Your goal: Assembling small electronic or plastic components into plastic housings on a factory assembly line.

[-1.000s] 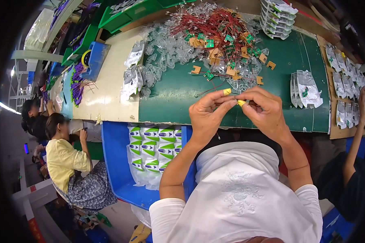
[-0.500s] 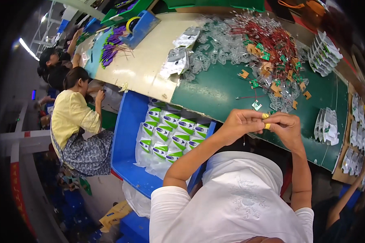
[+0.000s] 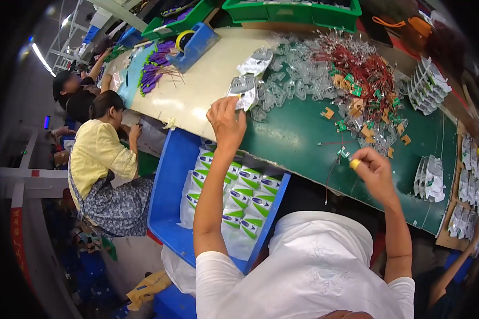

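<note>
My left hand (image 3: 227, 126) reaches to the left of the table, its fingers closed on the near edge of a white and grey plastic casing (image 3: 245, 90). Another such casing (image 3: 256, 61) lies just beyond it. Yellow finger covers show on my right hand (image 3: 377, 171), which is over the green mat. Its thumb and forefinger are pinched at a small green circuit board (image 3: 343, 153). From there a thin dark wire (image 3: 330, 178) trails toward the table's front edge. Ahead lie a heap of red wires (image 3: 351, 61) with boards and clear plastic parts (image 3: 282, 87).
A blue bin (image 3: 162, 196) of white-and-green casings stands below the table edge at left. Casings stand in rows at right (image 3: 430, 178) and far right (image 3: 428, 85). A tape dispenser (image 3: 194, 48) and green trays (image 3: 292, 13) line the back. A person in yellow (image 3: 98, 151) sits at left.
My hands, together at the table's front edge before, have parted. The left has gone far left to the casing; the right has stayed near the green board with its fingers lower.
</note>
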